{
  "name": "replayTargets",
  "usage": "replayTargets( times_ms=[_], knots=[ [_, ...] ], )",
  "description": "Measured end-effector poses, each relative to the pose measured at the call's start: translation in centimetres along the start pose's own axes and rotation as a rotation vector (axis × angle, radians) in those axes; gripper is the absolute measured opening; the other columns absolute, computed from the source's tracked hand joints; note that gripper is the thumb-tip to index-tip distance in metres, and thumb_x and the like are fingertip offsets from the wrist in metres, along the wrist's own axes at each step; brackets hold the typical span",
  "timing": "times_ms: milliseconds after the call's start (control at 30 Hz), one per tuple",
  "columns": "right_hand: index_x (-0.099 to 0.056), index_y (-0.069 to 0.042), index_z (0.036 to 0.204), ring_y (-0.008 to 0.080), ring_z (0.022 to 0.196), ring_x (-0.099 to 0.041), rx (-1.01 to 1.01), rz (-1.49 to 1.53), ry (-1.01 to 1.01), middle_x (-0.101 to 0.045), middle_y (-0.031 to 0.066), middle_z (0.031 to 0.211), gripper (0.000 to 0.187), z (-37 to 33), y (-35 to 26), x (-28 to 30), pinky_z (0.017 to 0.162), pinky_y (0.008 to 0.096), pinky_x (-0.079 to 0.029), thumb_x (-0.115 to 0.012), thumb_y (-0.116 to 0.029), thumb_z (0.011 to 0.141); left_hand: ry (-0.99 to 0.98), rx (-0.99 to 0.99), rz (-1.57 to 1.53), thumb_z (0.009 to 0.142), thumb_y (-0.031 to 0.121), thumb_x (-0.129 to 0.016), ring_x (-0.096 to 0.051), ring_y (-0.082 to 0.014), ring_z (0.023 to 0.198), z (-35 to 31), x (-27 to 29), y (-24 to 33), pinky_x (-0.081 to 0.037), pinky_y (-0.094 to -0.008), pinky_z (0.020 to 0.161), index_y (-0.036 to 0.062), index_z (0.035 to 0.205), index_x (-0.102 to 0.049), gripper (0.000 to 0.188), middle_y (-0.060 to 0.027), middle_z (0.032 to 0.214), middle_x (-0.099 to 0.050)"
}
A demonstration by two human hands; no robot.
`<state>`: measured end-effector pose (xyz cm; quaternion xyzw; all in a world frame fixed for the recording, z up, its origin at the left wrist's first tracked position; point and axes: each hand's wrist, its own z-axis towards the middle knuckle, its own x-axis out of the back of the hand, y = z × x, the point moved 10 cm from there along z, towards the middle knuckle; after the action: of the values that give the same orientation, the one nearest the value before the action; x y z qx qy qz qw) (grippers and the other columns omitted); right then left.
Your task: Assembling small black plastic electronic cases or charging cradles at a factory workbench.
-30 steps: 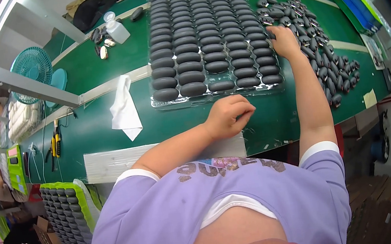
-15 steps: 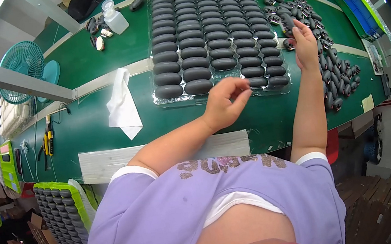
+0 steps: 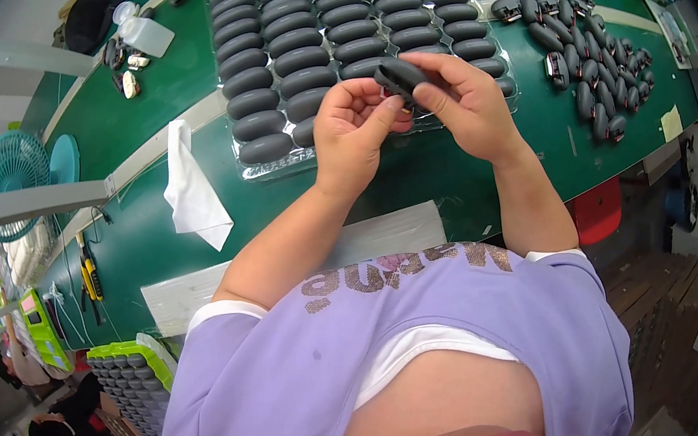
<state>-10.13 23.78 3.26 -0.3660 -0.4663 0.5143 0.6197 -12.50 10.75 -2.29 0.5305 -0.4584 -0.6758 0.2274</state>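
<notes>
A dark grey oval case is held up between my two hands, over the near edge of a clear plastic tray. My right hand grips its right side between thumb and fingers. At its lower left end, the thumb and curled fingers of my left hand touch it. The underside is partly hidden by the fingers. Rows of similar grey oval cases fill the tray behind. To the right lies a loose pile of grey cases, some showing metallic parts.
On the green table lie a white cloth, a translucent bottle and yellow-handled pliers. A teal fan stands left. A pale flat strip lies along the near edge. Below are a filled green tray and a red stool.
My right hand has brought a grey case from the pile leftward to the tray's front. My left hand has moved slightly left and up and now touches that case. The view has shifted.
</notes>
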Motion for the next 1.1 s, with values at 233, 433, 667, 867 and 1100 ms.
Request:
replayTargets(
  times_ms=[233, 433, 667, 867, 1100],
  knots=[
    [-0.057, 0.000, 0.119, 0.0045, 0.084, -0.059, -0.225, 0.413, -0.005, -0.065, 0.0017, 0.096, 0.027, -0.3, 1.8, 0.4, 0.073, 0.0213, -0.049, -0.053, -0.016, 0.097, -0.059, 0.054, -0.030, 0.090, 0.002, -0.062, -0.067, -0.0194, 0.081, 0.0, -0.4, 0.0, -0.058, -0.0307, 0.072, -0.0010, 0.109, -0.051, 0.023, -0.0139, 0.098, -0.064],
    [-0.057, 0.001, 0.119, 0.0067, 0.085, -0.059, -0.078, 0.394, 0.020, -0.064, 0.0042, 0.098, 0.028, -0.4, 0.2, 0.3, 0.074, 0.0214, -0.049, -0.055, -0.014, 0.096, -0.100, 0.030, -0.076, 0.090, 0.002, -0.062, -0.067, -0.0199, 0.084, 0.1, -0.9, 0.0, -0.058, -0.0314, 0.073, 0.0018, 0.110, -0.050, 0.024, -0.0128, 0.100, -0.064],
    [-0.058, 0.000, 0.119, 0.0063, 0.084, -0.058, -0.102, 0.335, 0.012, -0.064, 0.0033, 0.098, 0.026, -0.6, 0.2, 0.5, 0.073, 0.0204, -0.048, -0.054, -0.014, 0.097, -0.100, 0.029, -0.087, 0.089, 0.001, -0.063, -0.067, -0.0194, 0.085, -0.1, -0.9, 0.0, -0.058, -0.0313, 0.075, 0.0017, 0.111, -0.049, 0.027, -0.0122, 0.100, -0.064],
    [-0.060, 0.000, 0.116, 0.0062, 0.081, -0.059, -0.122, 0.327, 0.024, -0.064, 0.0032, 0.096, 0.025, -0.6, 0.3, 0.4, 0.069, 0.0206, -0.049, -0.057, -0.013, 0.095, -0.088, 0.025, -0.057, 0.088, 0.000, -0.063, -0.066, -0.0178, 0.087, -0.3, -0.8, 0.1, -0.058, -0.0311, 0.076, 0.0015, 0.114, -0.050, 0.028, -0.0106, 0.099, -0.063],
    [-0.063, 0.000, 0.112, 0.0068, 0.078, -0.060, 0.267, -0.232, -0.079, -0.063, 0.0033, 0.093, 0.029, 0.1, -3.5, 0.4, 0.067, 0.0220, -0.050, -0.069, -0.006, 0.084, -0.059, 0.015, -0.011, 0.088, 0.000, -0.064, -0.064, -0.0163, 0.084, 0.2, -0.2, -0.2, -0.057, -0.0308, 0.076, 0.0010, 0.109, -0.053, 0.024, -0.0084, 0.095, -0.062]
  ],
)
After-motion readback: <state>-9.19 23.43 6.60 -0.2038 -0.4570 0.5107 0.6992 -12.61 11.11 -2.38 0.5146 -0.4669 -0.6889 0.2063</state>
